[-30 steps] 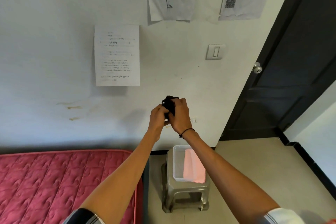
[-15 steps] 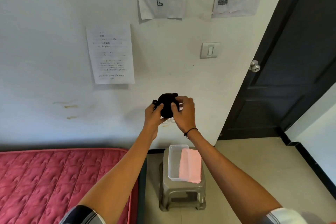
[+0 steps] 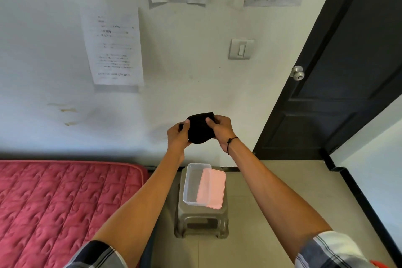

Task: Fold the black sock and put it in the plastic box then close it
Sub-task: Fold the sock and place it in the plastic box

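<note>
Black sock [image 3: 199, 128] now flatter, left hand [image 3: 177, 136], right hand [image 3: 221, 129] pinching

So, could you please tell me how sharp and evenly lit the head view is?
Head view: wide-angle bending curves the door frame; the printed sheet is too blurred to read; the black sock is a detail-free dark mass between left hand and right hand; soft light, faint shadows on the wall.
</note>
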